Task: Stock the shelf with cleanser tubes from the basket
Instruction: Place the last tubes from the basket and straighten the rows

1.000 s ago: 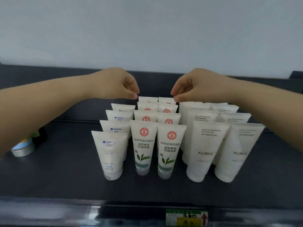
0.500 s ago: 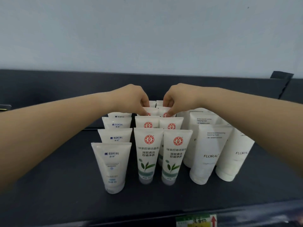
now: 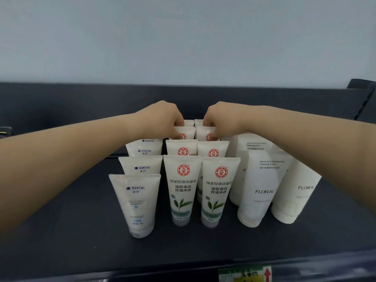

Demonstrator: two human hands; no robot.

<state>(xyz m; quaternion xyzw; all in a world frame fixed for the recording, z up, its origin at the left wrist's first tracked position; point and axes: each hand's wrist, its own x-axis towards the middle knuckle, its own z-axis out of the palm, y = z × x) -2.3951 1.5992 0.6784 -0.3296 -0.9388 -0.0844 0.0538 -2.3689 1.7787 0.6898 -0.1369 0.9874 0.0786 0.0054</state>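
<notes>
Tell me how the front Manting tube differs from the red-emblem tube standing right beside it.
The Manting tube carries a blue logo and small blue print; the red-emblem tube has a round red seal, dark Chinese lettering and green leaves. The Manting tube stands nearer the front edge of the shelf; the red-emblem tube sits a little farther back. Both are white and stand cap-down.

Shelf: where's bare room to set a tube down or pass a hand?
Bare shelf left of the Manting tubes, right of the Floral tubes, and the front strip before the price tag. Crowded: green-tea tubes packed mid-shelf, left hand and right hand pinching rear ones.
</notes>
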